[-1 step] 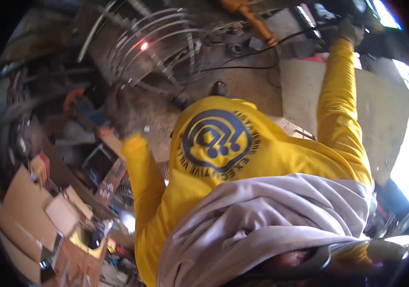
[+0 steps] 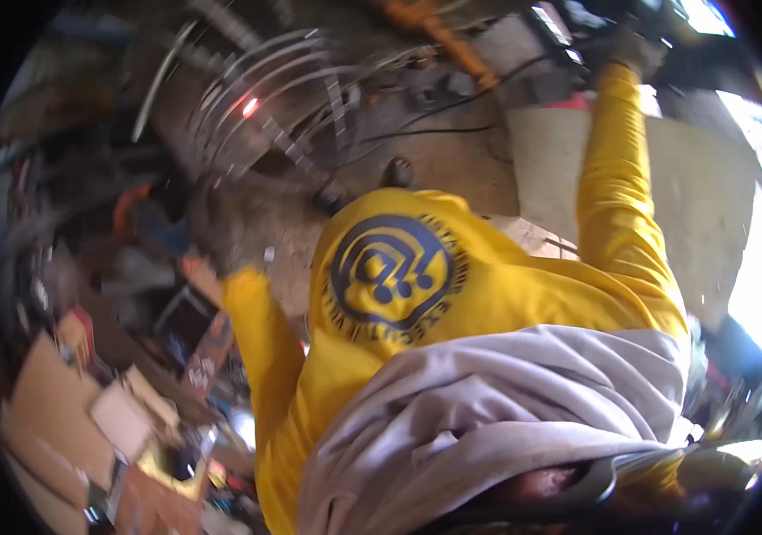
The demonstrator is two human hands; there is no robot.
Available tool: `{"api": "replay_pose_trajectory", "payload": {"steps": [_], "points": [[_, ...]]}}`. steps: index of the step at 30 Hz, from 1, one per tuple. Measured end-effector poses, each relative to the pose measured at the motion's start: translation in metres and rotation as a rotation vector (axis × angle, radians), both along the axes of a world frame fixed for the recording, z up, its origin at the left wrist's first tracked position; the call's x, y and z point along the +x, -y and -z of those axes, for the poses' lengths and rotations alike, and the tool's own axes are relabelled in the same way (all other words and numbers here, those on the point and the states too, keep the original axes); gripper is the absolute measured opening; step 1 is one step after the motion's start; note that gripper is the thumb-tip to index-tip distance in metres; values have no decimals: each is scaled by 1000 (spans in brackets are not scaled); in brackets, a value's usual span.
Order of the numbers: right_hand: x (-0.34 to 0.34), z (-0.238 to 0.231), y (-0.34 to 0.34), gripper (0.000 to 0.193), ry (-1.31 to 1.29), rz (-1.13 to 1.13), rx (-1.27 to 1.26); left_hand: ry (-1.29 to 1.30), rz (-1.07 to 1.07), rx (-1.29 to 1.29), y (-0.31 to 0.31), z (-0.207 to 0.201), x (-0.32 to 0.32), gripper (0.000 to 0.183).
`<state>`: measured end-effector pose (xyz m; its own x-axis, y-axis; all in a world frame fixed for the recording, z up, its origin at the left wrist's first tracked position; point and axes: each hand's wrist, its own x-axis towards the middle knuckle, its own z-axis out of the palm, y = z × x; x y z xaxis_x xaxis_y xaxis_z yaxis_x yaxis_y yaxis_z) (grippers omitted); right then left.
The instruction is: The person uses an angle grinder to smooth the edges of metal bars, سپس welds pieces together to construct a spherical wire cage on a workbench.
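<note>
My right arm, in a yellow sleeve (image 2: 617, 169), stretches out to the upper right. At its end my right hand (image 2: 638, 52), which looks grey and gloved, is beside a dark thing at the rim; its fingers are too dark and blurred to read. My left arm, in a yellow sleeve (image 2: 261, 330), is bent low at the left. Past its cuff I cannot make out my left hand or its fingers. Nearest to that cuff are a small white scrap (image 2: 269, 254) on the floor and an orange-brown strip (image 2: 203, 278).
Curved metal bars (image 2: 265, 80), like a round cage, stand ahead with a bright red spot (image 2: 250, 107). An orange tool-like thing (image 2: 439, 36) and a black cable (image 2: 434, 131) lie beyond my feet. A pale panel (image 2: 693, 187) leans right; cardboard (image 2: 56, 401) and clutter fill the left.
The view has shifted slightly, so the bars, the orange thing and my right arm appear a little farther left. I see no clear change in either hand.
</note>
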<state>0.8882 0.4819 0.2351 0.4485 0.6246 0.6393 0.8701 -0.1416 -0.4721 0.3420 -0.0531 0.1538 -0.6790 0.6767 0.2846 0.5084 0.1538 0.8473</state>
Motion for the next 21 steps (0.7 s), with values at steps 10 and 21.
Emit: {"api": "replay_pose_trajectory", "payload": {"steps": [10, 21], "points": [[-206, -5, 289, 40, -361, -1068, 113, -568, 63, -31, 4, 1, -1, 23], [-292, 80, 288, 58, -1207, -1091, -1168, -7, -88, -58, -10, -16, 8, 27]]}}
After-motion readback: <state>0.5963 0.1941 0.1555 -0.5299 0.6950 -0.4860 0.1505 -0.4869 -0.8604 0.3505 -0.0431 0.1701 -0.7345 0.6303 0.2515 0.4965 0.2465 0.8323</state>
